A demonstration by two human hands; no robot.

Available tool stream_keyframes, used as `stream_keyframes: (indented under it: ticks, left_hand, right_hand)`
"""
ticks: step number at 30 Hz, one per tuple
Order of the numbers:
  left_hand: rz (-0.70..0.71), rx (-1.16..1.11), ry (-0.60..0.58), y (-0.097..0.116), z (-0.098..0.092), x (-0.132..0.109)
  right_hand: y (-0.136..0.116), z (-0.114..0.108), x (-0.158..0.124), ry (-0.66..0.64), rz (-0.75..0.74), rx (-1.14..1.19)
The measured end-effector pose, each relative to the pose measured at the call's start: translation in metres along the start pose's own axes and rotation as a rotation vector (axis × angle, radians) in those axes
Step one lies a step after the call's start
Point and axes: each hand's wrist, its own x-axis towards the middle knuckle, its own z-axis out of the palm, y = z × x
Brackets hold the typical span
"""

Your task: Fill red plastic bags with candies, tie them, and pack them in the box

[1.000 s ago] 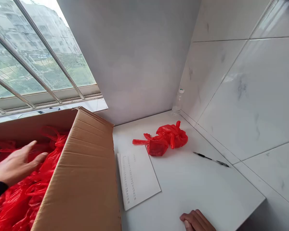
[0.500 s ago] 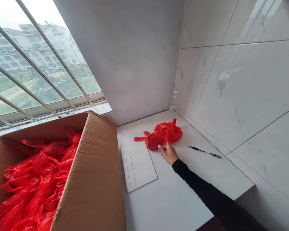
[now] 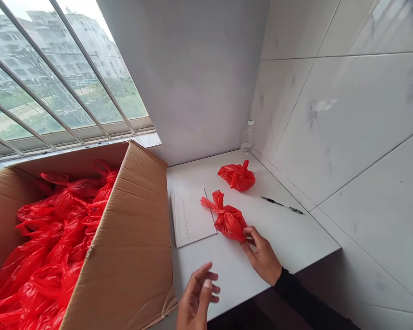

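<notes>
My right hand [image 3: 261, 254] pinches the near end of a knotted red plastic bag [image 3: 231, 223] on the white table. The bag's knot and loose ends point away to the left, over the edge of a sheaf of printed paper [image 3: 191, 224]. What is inside the bag cannot be made out. My left hand [image 3: 198, 295] is raised at the table's front edge, fingers apart and curved, holding nothing. Farther back lies a second tied red plastic bag [image 3: 239, 176], apart from both hands.
A large open cardboard box [image 3: 127, 238] full of red plastic bags [image 3: 62, 229] stands at the left, below a barred window [image 3: 65, 73]. A black pen [image 3: 282, 205] lies near the tiled wall at the right. A clear bottle [image 3: 248, 141] stands in the back corner.
My right hand has drawn one red bag toward me, away from the other bag. My left hand has come into view at the bottom. The view has shifted slightly.
</notes>
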Motion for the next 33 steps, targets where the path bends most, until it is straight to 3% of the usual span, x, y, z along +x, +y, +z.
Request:
stream_keyframes:
  ticks: [5, 7, 9, 12, 16, 19, 24, 33]
  left_hand:
    - [0.027, 0.171, 0.016, -0.006, 0.019, 0.022]
    - [0.027, 0.178, 0.011, -0.011, 0.024, 0.022]
    - [0.034, 0.181, -0.001, -0.016, 0.027, 0.021]
    - [0.050, 0.182, -0.008, -0.021, 0.029, 0.021]
    - [0.083, 0.190, 0.002, -0.022, 0.028, 0.020]
    - [0.103, 0.199, 0.003, -0.020, 0.028, 0.018]
    - [0.142, 0.228, -0.012, -0.015, 0.029, 0.015]
    - [0.234, 0.321, 0.038, -0.004, 0.025, 0.010]
  right_hand:
    - [0.004, -0.011, -0.058, -0.211, -0.069, -0.170]
    - [0.002, -0.018, -0.069, -0.292, -0.092, -0.230]
    - [-0.004, -0.024, -0.072, -0.293, -0.074, -0.245]
    - [-0.018, -0.030, -0.064, -0.163, -0.033, -0.242]
    - [-0.034, -0.025, -0.043, -0.067, -0.142, -0.299]
    - [-0.040, -0.014, -0.028, -0.089, -0.215, -0.386]
    - [-0.045, 0.000, -0.015, -0.136, -0.185, -0.445]
    - [-0.059, -0.005, -0.012, -0.163, 0.039, -0.159]
